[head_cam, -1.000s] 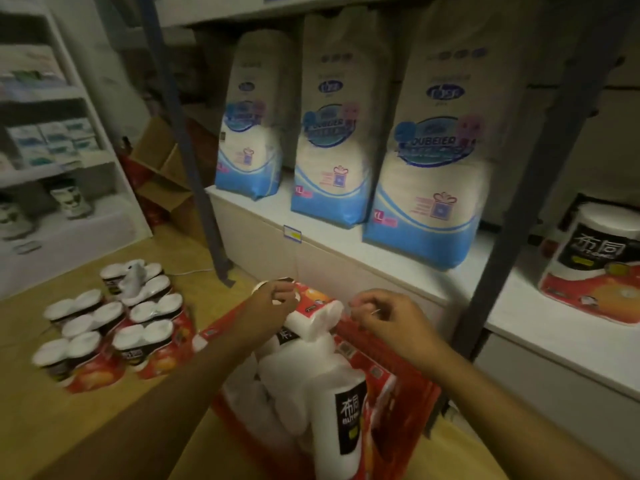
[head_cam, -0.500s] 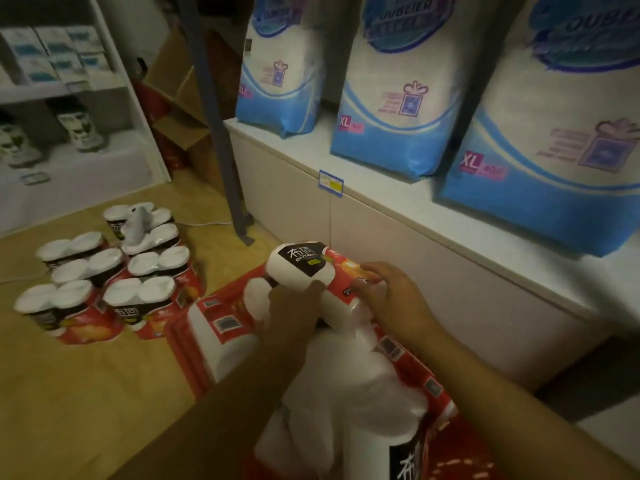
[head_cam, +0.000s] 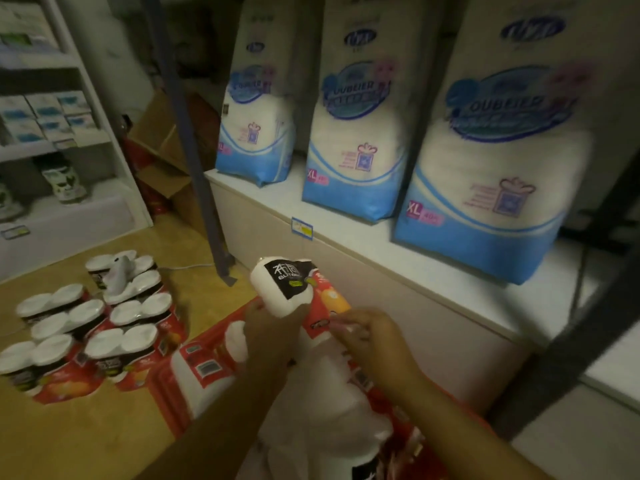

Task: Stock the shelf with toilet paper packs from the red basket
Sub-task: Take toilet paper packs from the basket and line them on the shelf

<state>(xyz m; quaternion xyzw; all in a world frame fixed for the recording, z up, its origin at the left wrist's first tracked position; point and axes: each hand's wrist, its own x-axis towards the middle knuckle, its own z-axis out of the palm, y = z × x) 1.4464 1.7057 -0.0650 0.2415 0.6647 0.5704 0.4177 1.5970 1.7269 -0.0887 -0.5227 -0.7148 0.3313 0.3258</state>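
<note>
A white toilet paper pack [head_cam: 294,289] with a black label and red-orange print is held tilted above the red basket [head_cam: 166,386]. My left hand [head_cam: 270,337] grips its white lower end. My right hand [head_cam: 367,337] pinches its red wrapper on the right side. Below them the basket holds more packs [head_cam: 204,375] in red and white wrapping, partly hidden by my forearms. The white shelf [head_cam: 363,244] runs just beyond the pack.
Three tall blue-and-white XL bags [head_cam: 353,133] stand on the shelf. A dark shelf post [head_cam: 194,133] meets the floor by the basket. Several toilet paper packs [head_cam: 86,334] stand on the yellow floor at left. Another white shelving unit [head_cam: 69,133] and cardboard boxes [head_cam: 166,140] lie behind.
Both hands took hold of the top pack and raised it a little out of the basket. The view dipped toward the basket, then lifted back toward the shelf.
</note>
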